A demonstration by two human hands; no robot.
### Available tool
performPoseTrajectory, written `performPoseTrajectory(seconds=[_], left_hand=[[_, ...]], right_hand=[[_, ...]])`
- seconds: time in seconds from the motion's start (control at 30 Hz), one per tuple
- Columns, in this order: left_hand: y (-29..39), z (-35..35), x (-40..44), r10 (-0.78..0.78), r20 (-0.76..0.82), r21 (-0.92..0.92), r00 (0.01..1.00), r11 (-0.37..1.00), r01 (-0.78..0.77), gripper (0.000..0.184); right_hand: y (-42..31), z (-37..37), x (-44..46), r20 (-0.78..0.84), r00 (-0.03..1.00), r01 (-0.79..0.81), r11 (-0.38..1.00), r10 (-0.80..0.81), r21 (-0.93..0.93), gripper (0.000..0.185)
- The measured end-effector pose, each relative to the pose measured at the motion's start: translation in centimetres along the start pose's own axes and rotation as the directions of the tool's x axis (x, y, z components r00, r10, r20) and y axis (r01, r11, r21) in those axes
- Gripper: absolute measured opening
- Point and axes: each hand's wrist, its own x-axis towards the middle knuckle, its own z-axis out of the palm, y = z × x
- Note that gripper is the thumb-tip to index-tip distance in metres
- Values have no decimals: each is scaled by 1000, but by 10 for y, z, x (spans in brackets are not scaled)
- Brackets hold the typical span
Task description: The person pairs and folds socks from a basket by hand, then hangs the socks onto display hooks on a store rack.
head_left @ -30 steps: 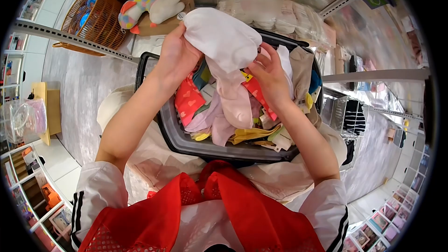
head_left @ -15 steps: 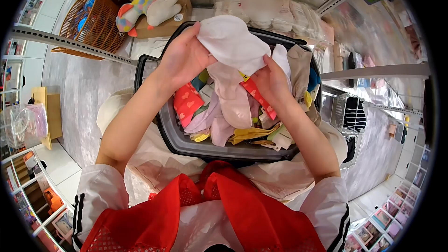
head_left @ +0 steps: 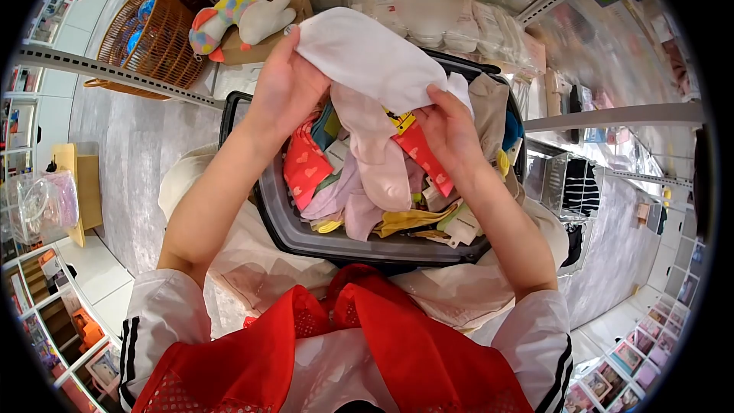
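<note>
A white sock (head_left: 371, 57) is stretched sideways between my hands, above a grey bin with a black rim (head_left: 306, 243). My left hand (head_left: 294, 80) grips its left end. The thumb and fingers of my right hand (head_left: 447, 126) pinch its right end. Below, the bin holds a pale pink sock (head_left: 382, 180), a red sock with hearts (head_left: 306, 168), another red piece with a yellow top (head_left: 420, 154), a lilac one (head_left: 332, 199), a mustard one (head_left: 413, 220) and a beige one (head_left: 489, 107) at the right.
Wicker baskets (head_left: 149, 46) stand at the upper left. A patchwork plush toy (head_left: 245, 17) lies on a cardboard box behind the bin. Wrapped white packs (head_left: 466, 30) line the back. Metal shelf bars (head_left: 619, 116) run along both sides, and a wire basket (head_left: 569, 187) is at the right.
The white sock, bunched and hanging a second ago, is now spread out flatter between my hands. Since half a second ago, my left hand has moved slightly up and left, widening the stretch.
</note>
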Motion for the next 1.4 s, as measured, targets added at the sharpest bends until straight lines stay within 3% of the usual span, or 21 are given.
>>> performPoseTrajectory(seconds=[0.13, 0.23, 0.33, 0.43, 0.53, 0.63, 0.83, 1.03, 1.1, 1.13, 1.23, 1.33, 1.4], left_hand=[[5, -2, 5, 146, 48, 182, 988, 971, -153, 33], [4, -2, 6, 209, 112, 287, 972, 929, -233, 23], [2, -1, 4, 226, 111, 366, 968, 896, -251, 17], [-4, 2, 0, 188, 110, 426, 976, 878, -217, 15], [-17, 2, -4, 134, 154, 526, 979, 828, -196, 11], [-24, 8, -13, 52, 220, 618, 974, 765, -180, 10], [-31, 5, -18, -42, 213, 652, 976, 750, -110, 20], [-31, 10, -18, -33, 163, 731, 986, 676, -98, 23], [-31, 8, -18, -33, 136, 768, 990, 635, -84, 22], [-32, 5, -17, -38, 127, 785, 991, 614, -77, 22], [-35, 2, -18, -15, 137, 788, 990, 607, -100, 18], [-38, 2, -17, 15, 164, 774, 986, 618, -138, 16], [-40, 1, -17, -3, 177, 790, 984, 597, -140, 15]], right_hand=[[0, -3, 1, -59, 996, 42, 962, -60, -269, 20], [5, -5, 4, -123, 991, 22, 960, -59, -281, 27], [7, -10, 4, -28, 997, -76, 953, 71, -292, 41], [3, -12, 5, 283, 876, -269, 882, 391, -387, 51], [13, 2, -5, 349, 866, -179, 875, 357, -451, 49], [17, 17, -13, 302, 943, 20, 884, 138, -467, 41], [6, 11, -9, 258, 963, 101, 792, 73, -603, 27], [3, 14, -10, 228, 973, 128, 870, -18, -476, 22], [5, 20, -11, 237, 962, 240, 842, -138, -483, 22], [5, 24, -12, 241, 950, 294, 823, -197, -487, 23], [5, 31, -15, 300, 860, 504, 586, -413, -635, 24], [2, 22, -9, 442, 808, 579, 383, -389, -720, 22], [0, 23, -10, 436, 812, 569, 361, -387, -739, 18]])
